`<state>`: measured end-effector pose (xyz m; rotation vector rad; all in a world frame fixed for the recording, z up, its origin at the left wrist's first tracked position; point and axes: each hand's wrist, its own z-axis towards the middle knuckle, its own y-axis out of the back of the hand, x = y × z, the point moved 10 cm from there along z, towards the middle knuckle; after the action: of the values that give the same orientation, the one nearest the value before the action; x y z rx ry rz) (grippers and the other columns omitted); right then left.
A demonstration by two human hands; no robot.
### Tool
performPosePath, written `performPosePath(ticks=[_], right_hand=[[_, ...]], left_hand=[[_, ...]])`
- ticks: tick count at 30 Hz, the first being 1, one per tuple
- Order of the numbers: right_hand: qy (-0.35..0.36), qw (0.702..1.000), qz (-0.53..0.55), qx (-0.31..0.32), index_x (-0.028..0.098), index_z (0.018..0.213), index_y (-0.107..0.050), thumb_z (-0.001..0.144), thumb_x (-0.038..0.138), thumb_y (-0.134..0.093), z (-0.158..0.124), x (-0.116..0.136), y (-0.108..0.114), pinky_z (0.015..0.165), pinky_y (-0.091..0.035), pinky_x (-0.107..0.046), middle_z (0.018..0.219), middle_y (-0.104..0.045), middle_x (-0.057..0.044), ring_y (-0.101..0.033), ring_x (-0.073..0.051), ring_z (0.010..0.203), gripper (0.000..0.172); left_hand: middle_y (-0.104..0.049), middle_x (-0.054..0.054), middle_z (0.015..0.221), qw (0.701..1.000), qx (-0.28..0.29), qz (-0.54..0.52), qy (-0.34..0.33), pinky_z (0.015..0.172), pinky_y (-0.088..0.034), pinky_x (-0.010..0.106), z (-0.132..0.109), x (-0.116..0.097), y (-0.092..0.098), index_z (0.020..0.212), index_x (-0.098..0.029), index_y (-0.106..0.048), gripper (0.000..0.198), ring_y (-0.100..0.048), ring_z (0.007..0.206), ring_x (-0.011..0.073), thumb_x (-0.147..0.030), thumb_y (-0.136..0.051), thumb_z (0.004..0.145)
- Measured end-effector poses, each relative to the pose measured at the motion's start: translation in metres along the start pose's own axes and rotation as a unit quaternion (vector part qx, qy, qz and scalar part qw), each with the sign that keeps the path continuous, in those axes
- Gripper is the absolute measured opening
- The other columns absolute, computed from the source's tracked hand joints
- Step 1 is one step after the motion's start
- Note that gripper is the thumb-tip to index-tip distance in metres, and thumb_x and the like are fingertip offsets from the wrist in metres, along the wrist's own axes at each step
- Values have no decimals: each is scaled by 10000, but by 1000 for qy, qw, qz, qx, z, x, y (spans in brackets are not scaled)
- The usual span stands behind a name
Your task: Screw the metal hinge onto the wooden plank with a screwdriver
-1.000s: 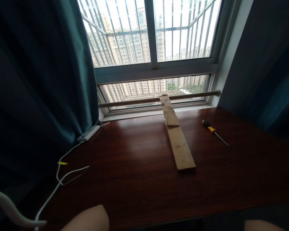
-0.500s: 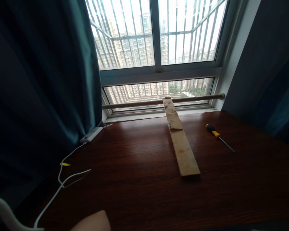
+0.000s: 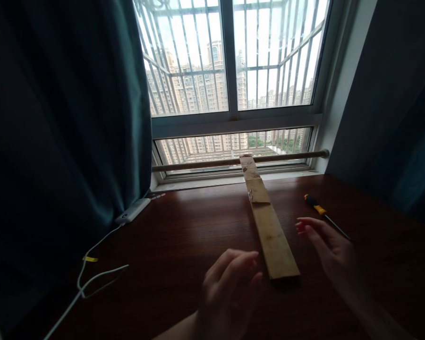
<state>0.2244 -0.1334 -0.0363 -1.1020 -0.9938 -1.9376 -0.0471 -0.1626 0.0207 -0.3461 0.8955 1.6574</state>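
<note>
A long wooden board (image 3: 274,241) slants from the dark table up onto the rail at the window, its far end resting on the rail. A shorter piece overlaps it near the far end, with small metal bits at that piece's left edge. My left hand (image 3: 226,288) hovers left of the board's near end, fingers curved and apart from the thumb, holding nothing. To the right of the board is my right hand (image 3: 327,241), also empty, thumb and fingers slightly parted. Just beyond it lies a yellow-and-black screwdriver (image 3: 317,205), its shaft tip partly behind the hand.
A white power bank (image 3: 132,211) with a white cable (image 3: 104,270) lies at the left by the blue curtain (image 3: 127,118). The rail (image 3: 198,165) runs across the barred window. The wooden table (image 3: 184,222) spreads in front of me.
Both my hands have come into view on either side of the board's near end; before, only part of one showed at the bottom edge. The camera has tilted up slightly.
</note>
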Motion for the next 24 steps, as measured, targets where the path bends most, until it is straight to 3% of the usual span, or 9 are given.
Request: performPosePath(ticks=[3, 6, 9, 11, 15, 19, 21, 24], right_hand=[[-30, 997, 38, 58, 192, 970, -586, 767, 408, -526, 27, -51, -41, 785, -505, -401, 997, -626, -118, -594, -268, 937, 302], [-3, 998, -39, 40, 151, 1008, -557, 763, 401, -503, 58, -86, -60, 811, -480, -450, 1035, -593, -146, -579, -284, 936, 354], [127, 981, -150, 4, 143, 1067, -544, 800, 341, -476, 82, -68, -70, 893, -422, -461, 1073, -553, -142, -518, -282, 1014, 340], [203, 959, -199, 16, 154, 1110, -537, 824, 308, -466, 92, -47, -85, 946, -379, -452, 1118, -532, -131, -469, -275, 1074, 332], [246, 939, -233, 55, 157, 1185, -499, 847, 308, -459, 105, -31, -112, 974, -361, -445, 1203, -487, -133, -415, -275, 1141, 373], [228, 951, -203, 53, 147, 1203, -482, 860, 293, -431, 110, -40, -116, 986, -357, -424, 1235, -464, -137, -415, -261, 1162, 377], [193, 966, -167, 36, 125, 1217, -465, 853, 307, -433, 110, -51, -110, 977, -368, -418, 1247, -456, -149, -439, -263, 1146, 408], [60, 993, -96, 28, 84, 1177, -492, 818, 367, -459, 111, -84, -99, 857, -457, -412, 1173, -520, -180, -564, -274, 979, 458]], left_hand=[[-618, 46, 803, 983, 100, -66, 138, 611, -488, 283, 28, 80, -66, 886, -220, -642, 174, -579, 685, 160, -188, -591, 722], [-613, 72, 886, 964, 55, -100, 239, 681, -483, 286, 52, 156, -97, 923, -157, -600, 245, -585, 748, 161, -197, -620, 682], [-582, 85, 945, 968, -11, -79, 239, 713, -470, 295, 83, 198, -107, 965, -136, -555, 340, -568, 771, 159, -238, -657, 657], [-564, 107, 984, 959, -37, -64, 275, 711, -467, 303, 96, 221, -112, 964, -117, -528, 417, -563, 780, 167, -252, -704, 611], [-578, 125, 983, 927, -35, -102, 358, 756, -460, 312, 103, 250, -130, 920, -105, -530, 452, -567, 874, 203, -212, -758, 544], [-622, 127, 947, 893, 5, -210, 397, 706, -473, 298, 94, 256, -149, 868, -105, -579, 374, -590, 855, 211, -245, -752, 568], [-637, 118, 942, 878, 16, -258, 403, 669, -473, 283, 90, 255, -152, 858, -113, -610, 356, -600, 827, 203, -272, -749, 571], [-654, 104, 912, 853, 35, -306, 420, 626, -455, 266, 86, 253, -153, 865, -121, -642, 362, -604, 796, 195, -284, -746, 560]])
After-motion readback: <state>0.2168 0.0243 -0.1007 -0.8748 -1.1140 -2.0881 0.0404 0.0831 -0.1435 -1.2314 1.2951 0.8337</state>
